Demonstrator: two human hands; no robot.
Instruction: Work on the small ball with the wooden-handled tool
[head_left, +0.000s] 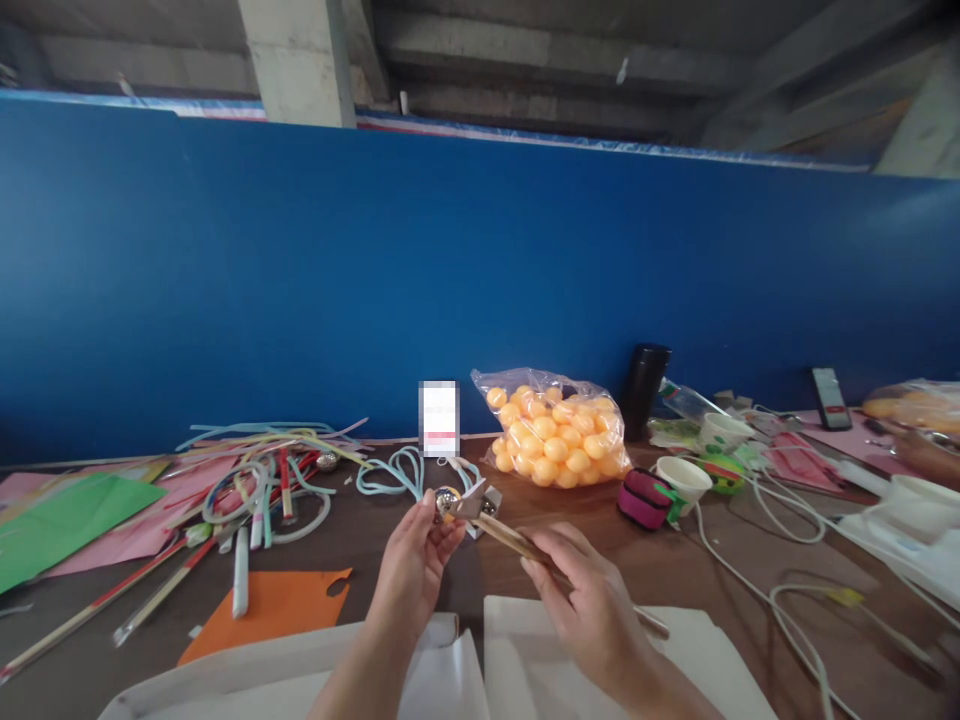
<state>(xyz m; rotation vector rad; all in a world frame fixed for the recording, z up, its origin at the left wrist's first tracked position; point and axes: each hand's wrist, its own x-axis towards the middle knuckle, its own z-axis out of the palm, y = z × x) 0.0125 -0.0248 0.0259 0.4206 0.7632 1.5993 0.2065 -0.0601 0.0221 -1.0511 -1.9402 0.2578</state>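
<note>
My right hand (589,590) is wrapped round a wooden stick (514,540) that slants up to the left. At the stick's far end sits a pale grey piece, with a shiny silver bell-like piece (491,500) beside it. My left hand (414,560) is closed, fingertips pinching a small round silver piece (448,500) at that same end. Whether the silver pieces are joined to the stick I cannot tell. Coiled light-blue cord (394,475) lies just beyond my left hand. White sheets (600,640) lie beneath my forearms.
A bag of orange balls (559,440) stands behind my hands, near a black bottle (646,390) and a purple pouch (645,500). Left are tangled tubes and sticks (255,490), orange paper (277,605) and green paper (75,525). White cables (780,590) cross the right side.
</note>
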